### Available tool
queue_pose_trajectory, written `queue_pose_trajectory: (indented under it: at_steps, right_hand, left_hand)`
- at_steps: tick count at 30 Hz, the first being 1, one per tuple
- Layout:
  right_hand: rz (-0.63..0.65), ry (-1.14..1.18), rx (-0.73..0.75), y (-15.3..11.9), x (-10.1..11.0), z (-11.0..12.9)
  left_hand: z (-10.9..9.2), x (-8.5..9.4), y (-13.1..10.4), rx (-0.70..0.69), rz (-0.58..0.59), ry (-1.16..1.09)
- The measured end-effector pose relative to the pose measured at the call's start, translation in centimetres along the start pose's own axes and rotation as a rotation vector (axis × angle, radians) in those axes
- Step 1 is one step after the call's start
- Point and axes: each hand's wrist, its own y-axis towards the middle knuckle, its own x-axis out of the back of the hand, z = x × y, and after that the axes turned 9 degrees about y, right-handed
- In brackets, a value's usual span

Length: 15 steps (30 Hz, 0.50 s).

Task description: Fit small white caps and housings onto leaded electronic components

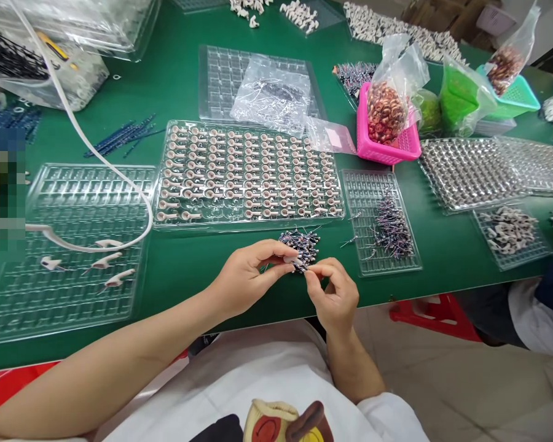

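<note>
My left hand (244,273) pinches a small white earbud shell (295,261) between thumb and fingers. Close beside it, the thumb and forefinger of my right hand (335,294) are pressed together at the shell's lower end; what they grip is too small to make out. Just behind my fingertips lies a pile of small dark wired parts (304,240). Beyond it sits a clear tray (212,212) with rows of white earbud shells in its pockets. To the right, a smaller clear tray (366,245) carries a heap of similar wired parts (393,227).
At left, a clear tray (64,294) bears several loose shells, with a white cable (120,172) looping over it. A pink basket (387,150) holds a bag of copper-coloured rings. More trays (470,166) and a co-worker's sleeve (534,313) are at right.
</note>
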Motion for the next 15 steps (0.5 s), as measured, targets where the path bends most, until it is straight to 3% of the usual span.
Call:
queue_pose_trajectory:
  at_steps: [7, 15]
  right_hand:
    - [0.043, 0.052, -0.043, 0.20, 0.04, -0.04]
    - [0.061, 0.042, -0.032, 0.17, 0.02, -0.01]
  left_hand:
    - [0.49, 0.35, 0.18, -0.149, 0.003, 0.172]
    - [0.86, 0.02, 0.16, -0.205, 0.039, 0.212]
